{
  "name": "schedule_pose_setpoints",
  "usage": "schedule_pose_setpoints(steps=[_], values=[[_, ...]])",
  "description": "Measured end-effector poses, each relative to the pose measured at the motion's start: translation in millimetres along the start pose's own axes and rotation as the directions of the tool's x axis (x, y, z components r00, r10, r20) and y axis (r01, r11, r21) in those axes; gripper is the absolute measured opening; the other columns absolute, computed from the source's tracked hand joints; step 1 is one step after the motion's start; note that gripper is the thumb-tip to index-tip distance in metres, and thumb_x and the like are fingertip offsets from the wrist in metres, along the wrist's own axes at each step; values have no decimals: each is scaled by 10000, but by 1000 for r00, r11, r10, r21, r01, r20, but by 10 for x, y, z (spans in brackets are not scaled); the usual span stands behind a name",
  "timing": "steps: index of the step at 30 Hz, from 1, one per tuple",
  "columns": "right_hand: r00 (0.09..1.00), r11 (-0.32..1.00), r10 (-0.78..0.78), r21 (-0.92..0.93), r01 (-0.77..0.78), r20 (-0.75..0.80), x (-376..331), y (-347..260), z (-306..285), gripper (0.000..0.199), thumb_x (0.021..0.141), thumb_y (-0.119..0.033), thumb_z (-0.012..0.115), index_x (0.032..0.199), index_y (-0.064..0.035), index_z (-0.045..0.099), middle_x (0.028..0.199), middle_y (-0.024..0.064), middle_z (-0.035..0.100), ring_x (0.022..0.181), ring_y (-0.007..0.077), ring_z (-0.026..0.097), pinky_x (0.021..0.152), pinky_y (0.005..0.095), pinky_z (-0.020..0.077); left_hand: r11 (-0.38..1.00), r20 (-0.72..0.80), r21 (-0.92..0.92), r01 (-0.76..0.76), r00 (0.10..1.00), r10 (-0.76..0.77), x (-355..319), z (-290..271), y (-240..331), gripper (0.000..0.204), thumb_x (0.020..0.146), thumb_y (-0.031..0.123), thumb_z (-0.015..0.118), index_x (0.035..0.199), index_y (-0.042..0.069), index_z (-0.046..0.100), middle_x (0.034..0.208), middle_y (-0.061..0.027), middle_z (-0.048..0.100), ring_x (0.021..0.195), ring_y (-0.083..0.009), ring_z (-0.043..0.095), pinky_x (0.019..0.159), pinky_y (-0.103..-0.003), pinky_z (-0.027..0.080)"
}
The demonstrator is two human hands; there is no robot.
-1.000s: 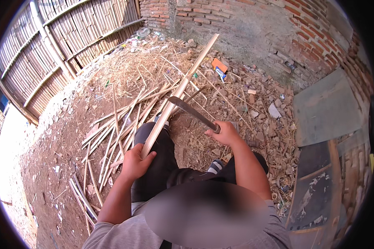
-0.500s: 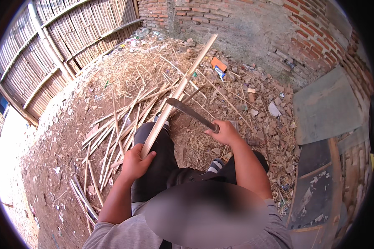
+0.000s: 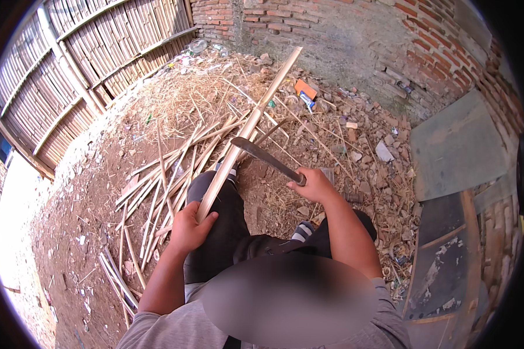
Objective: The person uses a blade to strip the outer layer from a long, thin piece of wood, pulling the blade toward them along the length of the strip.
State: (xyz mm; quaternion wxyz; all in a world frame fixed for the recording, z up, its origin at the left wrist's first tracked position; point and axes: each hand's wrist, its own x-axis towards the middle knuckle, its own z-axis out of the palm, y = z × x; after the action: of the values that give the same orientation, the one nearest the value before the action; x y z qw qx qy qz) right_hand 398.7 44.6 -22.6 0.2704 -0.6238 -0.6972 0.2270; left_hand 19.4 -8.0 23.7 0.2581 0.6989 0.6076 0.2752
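Observation:
My left hand point(image 3: 192, 227) grips the near end of a long split bamboo strip point(image 3: 251, 122) beside my left thigh. The strip slants away to the upper right, its pale inner face up. In my right hand point(image 3: 313, 186) is the handle of a machete point(image 3: 268, 158) with a dark, curved blade. The blade's tip end lies over the strip near its middle; whether it touches the strip I cannot tell. Several cut bamboo strips point(image 3: 167, 174) lie crisscrossed on the ground left of my leg.
Straw point(image 3: 174, 96) and rubble point(image 3: 361, 157) cover the ground ahead. A bamboo fence point(image 3: 116, 46) stands at the far left, a brick wall point(image 3: 332, 41) at the back. Grey sheets point(image 3: 460, 148) and a dark framed panel point(image 3: 439, 262) lean on the right.
Almost nothing differs. The strip's far end and the machete's blade have shifted very slightly left; both hands keep their grip.

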Motion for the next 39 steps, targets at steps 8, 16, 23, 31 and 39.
schedule_pose_setpoints(steps=[8,16,23,31,39], values=[[1000,1000,-4,-23,4,-13,13,32,41,384,828,-367,816,956,-32,677,743,153,668,702,333,667,660,427,513,1000,-3,-6,-12,1000,12,-9,3,8,386,863,349,793,952,-2,657,742,-170,651,675,-285,645,644,-396,500],[1000,1000,-2,-8,2,-3,15,31,52,376,829,-368,811,952,-39,677,752,153,675,711,332,673,660,433,512,1000,-7,-3,-8,1000,8,-4,9,-19,388,861,359,793,939,4,656,727,-165,648,658,-290,641,628,-401,497],[1000,1000,-28,-8,28,-12,22,76,80,376,830,-366,807,976,-41,686,758,155,675,711,330,670,661,433,510,1000,-9,2,-15,1000,15,-5,-2,7,387,864,360,789,928,1,657,715,-165,645,648,-284,640,621,-397,496],[1000,1000,-13,2,13,6,18,50,85,367,831,-357,803,983,-42,690,758,163,672,716,331,672,672,431,512,1000,-8,-2,-20,1000,20,-8,7,-13,386,869,358,784,934,-2,661,712,-170,647,643,-279,641,616,-397,497],[999,1000,26,-3,-26,30,5,-3,62,363,831,-356,800,987,-48,686,770,152,677,740,331,675,691,432,514,1000,-20,-7,-21,1000,21,-8,35,-39,379,871,356,785,936,3,664,692,-157,646,614,-270,636,603,-390,499]])
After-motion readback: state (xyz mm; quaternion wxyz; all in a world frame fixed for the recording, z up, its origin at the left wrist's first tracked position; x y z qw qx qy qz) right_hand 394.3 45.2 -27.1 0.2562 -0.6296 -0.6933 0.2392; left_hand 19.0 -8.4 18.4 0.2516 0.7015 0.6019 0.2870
